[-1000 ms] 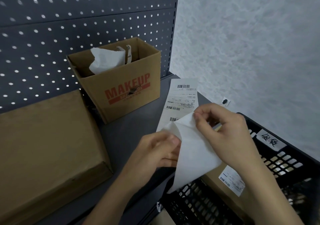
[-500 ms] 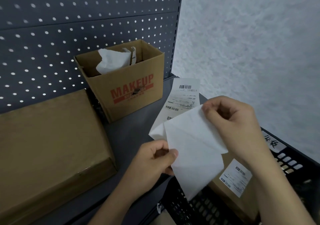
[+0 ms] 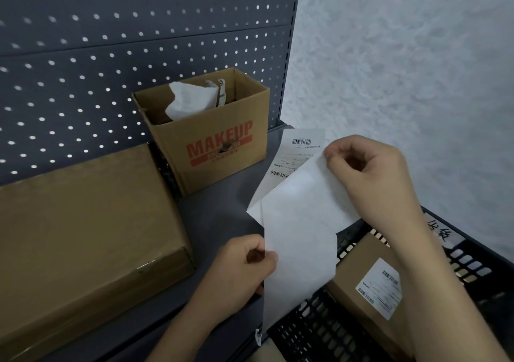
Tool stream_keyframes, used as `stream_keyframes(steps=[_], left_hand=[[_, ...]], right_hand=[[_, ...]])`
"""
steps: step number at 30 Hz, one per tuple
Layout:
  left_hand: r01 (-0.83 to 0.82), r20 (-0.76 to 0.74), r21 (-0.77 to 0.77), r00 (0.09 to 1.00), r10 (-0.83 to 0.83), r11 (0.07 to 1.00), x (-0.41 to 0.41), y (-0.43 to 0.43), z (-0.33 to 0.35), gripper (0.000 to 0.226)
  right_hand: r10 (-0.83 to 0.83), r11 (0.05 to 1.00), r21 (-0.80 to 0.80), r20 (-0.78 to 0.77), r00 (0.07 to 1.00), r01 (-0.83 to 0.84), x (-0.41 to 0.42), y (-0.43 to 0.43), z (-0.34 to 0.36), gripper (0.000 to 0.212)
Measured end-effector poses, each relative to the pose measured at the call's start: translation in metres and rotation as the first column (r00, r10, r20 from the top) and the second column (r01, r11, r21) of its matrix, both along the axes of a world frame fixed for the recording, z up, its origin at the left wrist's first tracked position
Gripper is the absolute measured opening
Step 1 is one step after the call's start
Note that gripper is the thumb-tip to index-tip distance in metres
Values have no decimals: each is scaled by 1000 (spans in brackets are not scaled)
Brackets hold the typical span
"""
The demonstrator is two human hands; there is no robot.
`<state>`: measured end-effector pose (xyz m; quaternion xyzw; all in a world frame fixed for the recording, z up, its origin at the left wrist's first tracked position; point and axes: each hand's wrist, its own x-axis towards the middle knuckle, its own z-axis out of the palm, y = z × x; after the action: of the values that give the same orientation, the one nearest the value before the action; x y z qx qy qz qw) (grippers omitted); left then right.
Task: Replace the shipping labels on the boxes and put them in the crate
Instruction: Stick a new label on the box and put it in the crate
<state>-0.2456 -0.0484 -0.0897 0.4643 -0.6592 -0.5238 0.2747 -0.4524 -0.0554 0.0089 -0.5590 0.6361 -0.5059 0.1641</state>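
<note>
Head view: left hand [image 3: 244,264] pinches the label sheet [image 3: 297,222] at its lower edge, right hand [image 3: 367,172] pinches its top corner, above the crate [image 3: 306,334]
Change: hands have drawn apart, layers peeling
Meaning: label sheet nearly split, ready for the bare box [image 3: 83,222]

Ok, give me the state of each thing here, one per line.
White sheet, held up, two layers partly peeled apart.
Left hand, pinching its left edge.
Right hand, pinching its top corner.
MAKEUP box, open, crumpled paper inside.
Large box, closed, on the shelf.
Small box, labelled, lying in the crate.
</note>
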Motion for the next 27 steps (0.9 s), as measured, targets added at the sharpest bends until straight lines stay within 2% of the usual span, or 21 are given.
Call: stream_keyframes(steps=[13, 18, 27], left_hand=[[-31, 28, -53, 999, 33, 998, -1, 9, -2, 37], [-15, 104, -152, 994, 31, 988, -1, 8, -7, 33], [-1, 203, -172, 978, 37, 985, -1, 13, -13, 32]], right_hand=[[-51, 999, -27, -167, 985, 47, -4, -11, 11, 14], [-111, 991, -94, -210, 971, 93, -11, -12, 24, 13], [-187, 967, -216, -235, 954, 137, -15, -11, 45, 12]])
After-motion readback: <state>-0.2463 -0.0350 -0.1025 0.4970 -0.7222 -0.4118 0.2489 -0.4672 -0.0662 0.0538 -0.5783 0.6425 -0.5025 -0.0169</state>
